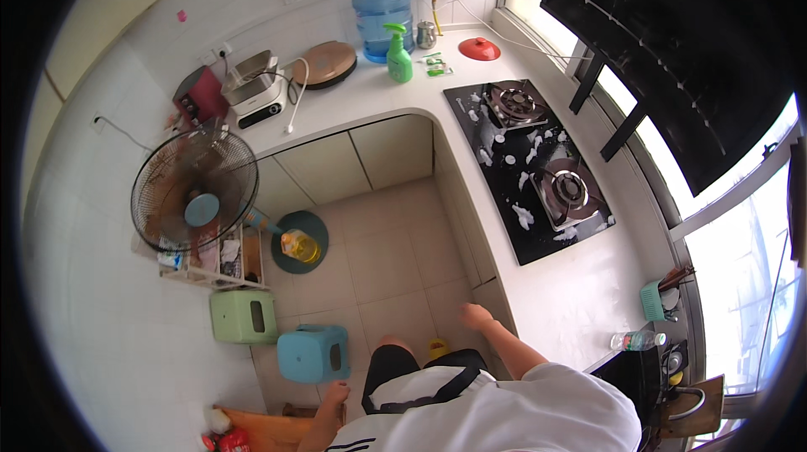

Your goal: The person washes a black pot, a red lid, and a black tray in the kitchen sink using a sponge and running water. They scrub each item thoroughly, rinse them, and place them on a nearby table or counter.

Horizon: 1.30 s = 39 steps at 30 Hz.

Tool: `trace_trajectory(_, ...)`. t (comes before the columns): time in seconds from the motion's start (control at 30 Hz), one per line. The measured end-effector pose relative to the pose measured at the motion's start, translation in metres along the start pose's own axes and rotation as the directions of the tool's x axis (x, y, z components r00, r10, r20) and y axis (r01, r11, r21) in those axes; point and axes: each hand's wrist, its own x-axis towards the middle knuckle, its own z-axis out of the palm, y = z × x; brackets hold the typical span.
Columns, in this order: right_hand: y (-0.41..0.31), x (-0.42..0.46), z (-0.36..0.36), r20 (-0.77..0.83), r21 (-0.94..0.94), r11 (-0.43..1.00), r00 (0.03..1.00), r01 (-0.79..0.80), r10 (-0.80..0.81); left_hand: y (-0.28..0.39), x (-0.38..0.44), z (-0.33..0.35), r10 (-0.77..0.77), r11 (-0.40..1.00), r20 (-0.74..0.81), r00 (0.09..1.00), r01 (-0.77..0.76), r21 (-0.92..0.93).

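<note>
My left hand (334, 393) hangs low beside a blue plastic stool (310, 354), its fingers curled with nothing visible in them. Near the front of the right-hand counter (555, 291), my right hand (477, 316) is held loosely closed; no object shows in it. A black glass gas cooktop (504, 200) lies on that counter ahead of the right hand, with patches of white foam (522, 216) across it. It has two burners, a far one (518, 99) and a near one (569, 189). A green spray bottle (398, 58) stands on the back counter.
Behind the spray bottle is a blue water jug (381, 17). A red lid (479, 49) lies beyond the cooktop. The black range hood (668, 42) overhangs the right. At left stand a fan (202, 209), a green stool (243, 316) and an oil bottle (300, 246) on the fan's base.
</note>
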Motion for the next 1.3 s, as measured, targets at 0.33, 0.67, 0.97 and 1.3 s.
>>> trace_trajectory(0.33, -0.038, 0.076, -0.030, 0.170, -0.121, 0.990, 0.981, -0.076, 0.097, 0.125, 0.109, -0.109, 0.138, 0.943, 0.221, 0.966, -0.196, 0.270)
trace_trajectory(0.67, -0.157, 0.194, -0.152, -0.041, -0.073, 0.990, 0.992, -0.121, 0.118, 0.337, 0.273, -0.234, 0.462, 0.860, -0.114, 0.880, -0.412, 0.300)
trace_trajectory(0.97, -0.199, 0.270, -0.331, -0.252, 0.285, 0.957, 0.959, -0.052, 0.127, 0.531, 0.273, -0.283, 0.564, 0.822, -0.144, 0.813, -0.570, 0.000)
trace_trajectory(1.3, -0.126, 0.514, -0.625, -0.631, 0.237, 0.967, 0.772, 0.091, 0.082, 0.597, 0.327, -0.333, 0.028, 0.606, 0.251, 0.968, 0.183, -0.774)
